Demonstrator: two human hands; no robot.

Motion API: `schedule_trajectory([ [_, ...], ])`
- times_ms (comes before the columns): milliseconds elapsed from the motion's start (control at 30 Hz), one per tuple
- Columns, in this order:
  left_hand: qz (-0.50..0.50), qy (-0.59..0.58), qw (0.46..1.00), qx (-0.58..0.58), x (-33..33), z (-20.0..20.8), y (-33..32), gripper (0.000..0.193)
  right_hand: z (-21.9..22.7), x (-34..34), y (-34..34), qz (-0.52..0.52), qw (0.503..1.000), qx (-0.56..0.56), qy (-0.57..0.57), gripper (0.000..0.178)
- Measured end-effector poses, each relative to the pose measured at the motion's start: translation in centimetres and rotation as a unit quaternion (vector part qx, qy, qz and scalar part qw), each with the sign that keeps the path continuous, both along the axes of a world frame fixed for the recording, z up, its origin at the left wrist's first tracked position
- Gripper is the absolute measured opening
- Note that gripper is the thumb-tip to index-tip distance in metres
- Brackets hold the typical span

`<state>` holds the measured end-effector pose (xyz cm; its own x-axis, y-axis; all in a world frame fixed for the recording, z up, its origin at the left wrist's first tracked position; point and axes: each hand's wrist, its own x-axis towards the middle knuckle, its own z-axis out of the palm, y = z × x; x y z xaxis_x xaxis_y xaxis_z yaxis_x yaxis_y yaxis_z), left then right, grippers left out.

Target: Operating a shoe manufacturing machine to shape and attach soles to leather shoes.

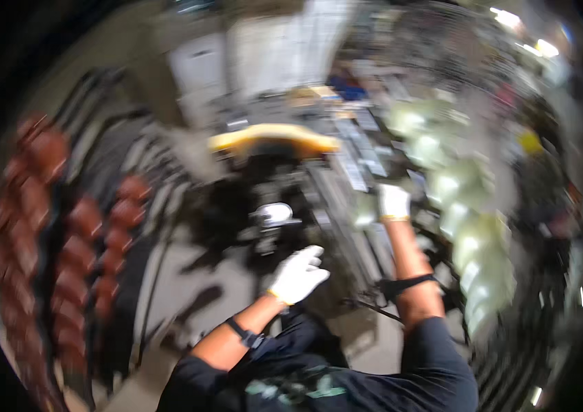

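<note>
Motion blur smears most of the head view. My left hand [298,275], in a white glove, hovers low in the middle with fingers stretched out and nothing visible in it. Ahead of it is a dark machine with a shiny silver round part [275,214] and a curved yellow bar [274,136] across its far side. My right hand [394,202], also white-gloved, reaches farther forward on the right. Beside it is a small pale green glossy piece [363,209]; whether they touch I cannot tell. That hand's fingers are too smeared to read.
Rows of glossy reddish-brown rounded pieces [75,268] stand along the left on dark racks. Several pale green glossy rounded pieces [466,240] line the right, close to my right forearm. Dark rails [336,226] run between my hands. Blurred white panels [284,51] stand at the back.
</note>
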<state>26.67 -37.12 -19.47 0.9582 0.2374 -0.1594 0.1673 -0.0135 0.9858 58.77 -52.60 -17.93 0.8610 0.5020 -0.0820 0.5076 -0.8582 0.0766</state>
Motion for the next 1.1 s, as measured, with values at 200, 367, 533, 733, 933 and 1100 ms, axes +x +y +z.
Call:
schedule_trajectory([
  [200, 0.272, 0.211, 0.929, 0.137, -13.6, -7.7, 12.0, 0.045, -7.0, 15.0, -13.9, -0.392, 0.914, 0.094, -0.044, 0.069],
  [367, 0.503, 0.227, 0.816, 0.171, -20.3, -9.7, 29.2, 0.044, -3.8, 9.7, -8.7, -0.437, 0.897, 0.057, -0.015, 0.076],
  [533, 0.526, 0.185, 0.779, 0.286, -14.4, -12.6, 45.7, 0.061, -4.3, -5.4, -3.7, -0.159, 0.952, 0.223, -0.139, 0.057],
  [733, 0.526, 0.182, 0.729, 0.400, -6.8, -16.4, 54.4, 0.055, -6.7, -27.6, 0.6, -0.160, 0.933, 0.209, 0.243, 0.025],
  [933, 0.486, 0.226, 0.723, 0.436, -6.6, -21.6, 55.6, 0.056, -10.7, -38.2, -6.0, -0.365, 0.838, 0.168, 0.370, 0.042],
  [1100, 0.562, 0.136, 0.812, 0.078, -9.9, -22.2, 56.0, 0.067, -11.6, -38.5, -3.6, -0.179, 0.892, -0.017, 0.416, 0.052],
])
